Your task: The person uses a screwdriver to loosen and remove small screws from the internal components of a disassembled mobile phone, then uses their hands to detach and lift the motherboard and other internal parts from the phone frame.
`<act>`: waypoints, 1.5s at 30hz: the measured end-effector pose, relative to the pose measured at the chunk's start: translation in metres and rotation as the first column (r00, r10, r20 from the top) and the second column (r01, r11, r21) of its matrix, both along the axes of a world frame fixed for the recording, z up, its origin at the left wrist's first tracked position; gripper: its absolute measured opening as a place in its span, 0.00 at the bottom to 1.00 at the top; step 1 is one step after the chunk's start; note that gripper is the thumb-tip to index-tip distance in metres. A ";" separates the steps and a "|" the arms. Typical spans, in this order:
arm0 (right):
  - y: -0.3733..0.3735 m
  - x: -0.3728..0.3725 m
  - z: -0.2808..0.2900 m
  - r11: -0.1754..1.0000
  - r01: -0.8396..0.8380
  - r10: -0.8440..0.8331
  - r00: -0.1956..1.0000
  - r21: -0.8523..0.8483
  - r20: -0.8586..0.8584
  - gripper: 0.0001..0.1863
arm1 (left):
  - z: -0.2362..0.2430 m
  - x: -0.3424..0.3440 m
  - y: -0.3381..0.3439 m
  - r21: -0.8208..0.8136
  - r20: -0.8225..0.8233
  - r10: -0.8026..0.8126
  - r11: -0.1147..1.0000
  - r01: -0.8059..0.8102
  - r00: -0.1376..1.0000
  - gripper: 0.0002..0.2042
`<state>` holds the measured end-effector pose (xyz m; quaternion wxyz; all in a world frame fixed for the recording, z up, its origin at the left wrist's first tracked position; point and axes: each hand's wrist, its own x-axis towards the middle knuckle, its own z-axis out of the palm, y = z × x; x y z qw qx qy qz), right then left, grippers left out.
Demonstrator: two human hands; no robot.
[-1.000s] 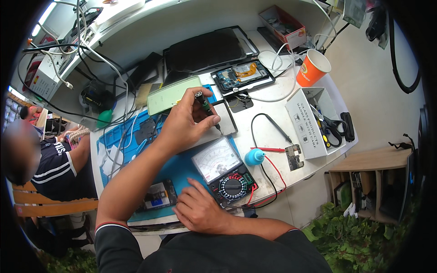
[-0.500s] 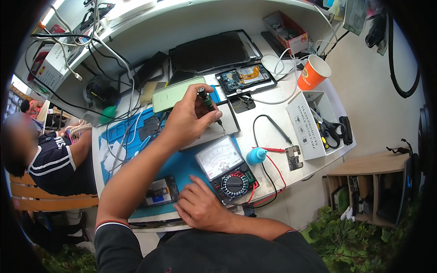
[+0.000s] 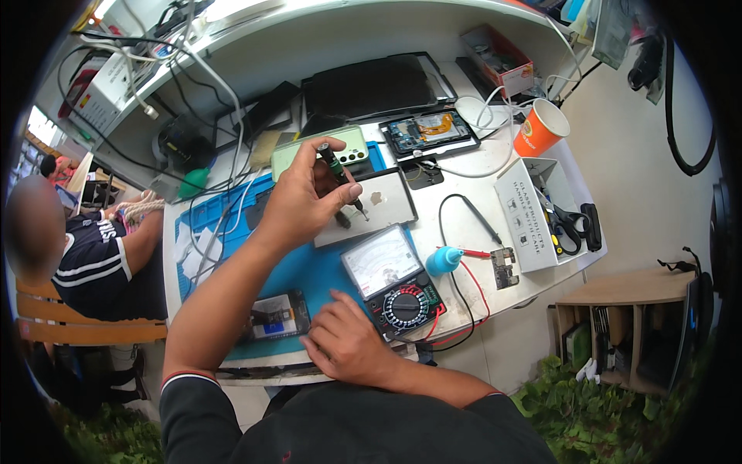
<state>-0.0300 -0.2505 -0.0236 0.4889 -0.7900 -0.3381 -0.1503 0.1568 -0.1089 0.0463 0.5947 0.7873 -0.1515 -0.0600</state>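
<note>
A screwdriver (image 3: 334, 165) with a green and black handle is pinched between the fingers of my left hand (image 3: 301, 199). It slants down, its tip over a pale flat panel (image 3: 390, 203) with a dark rim; I cannot tell whether they touch. My right hand (image 3: 348, 340) rests by the bench's front edge, holding nothing, its index finger partly stretched and the others loosely curled. Right of it lies an analog multimeter (image 3: 394, 278). On its left is an opened phone (image 3: 278, 315) with its insides showing, on the blue mat (image 3: 321, 271).
A light-blue bottle (image 3: 444, 261), test probe (image 3: 483, 219) and circuit board (image 3: 505, 267) lie right of the meter. Farther right stand a white box (image 3: 533, 220) with scissors and an orange cup (image 3: 541, 127). Another opened phone (image 3: 430, 131) lies behind. A person (image 3: 93, 247) sits at left.
My left hand has moved left over the pale panel with the screwdriver, uncovering more of its surface. My right fingers have curled a little. The whole view has shifted slightly.
</note>
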 end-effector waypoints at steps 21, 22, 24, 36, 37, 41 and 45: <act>0.044 0.063 0.019 0.941 0.230 -0.220 0.973 -0.248 0.067 0.10 | -0.029 -0.096 0.128 -0.155 0.023 0.223 0.964 -0.217 0.975 0.33; 0.049 0.069 0.015 0.935 0.241 -0.226 0.970 -0.262 0.085 0.09 | -0.030 -0.098 0.129 -0.146 0.042 0.228 0.965 -0.220 0.973 0.32; 0.055 0.077 0.010 0.935 0.220 -0.204 0.975 -0.277 0.084 0.07 | -0.029 -0.103 0.128 -0.139 0.043 0.246 0.961 -0.238 0.968 0.31; 0.041 0.069 0.013 0.925 0.224 -0.218 0.974 -0.307 0.055 0.11 | -0.020 -0.123 0.139 0.012 0.179 0.327 0.942 -0.334 0.928 0.30; 0.040 0.064 0.014 0.928 0.225 -0.223 0.974 -0.299 0.041 0.11 | -0.019 -0.126 0.139 0.032 0.182 0.325 0.941 -0.336 0.928 0.31; 0.037 0.055 0.015 0.944 0.199 -0.207 0.978 -0.263 0.000 0.11 | -0.027 -0.125 0.139 -0.037 0.163 0.339 0.941 -0.338 0.927 0.30; 0.044 0.066 0.010 0.949 0.198 -0.205 0.979 -0.244 -0.002 0.10 | -0.034 -0.117 0.136 -0.103 0.148 0.346 0.937 -0.334 0.926 0.30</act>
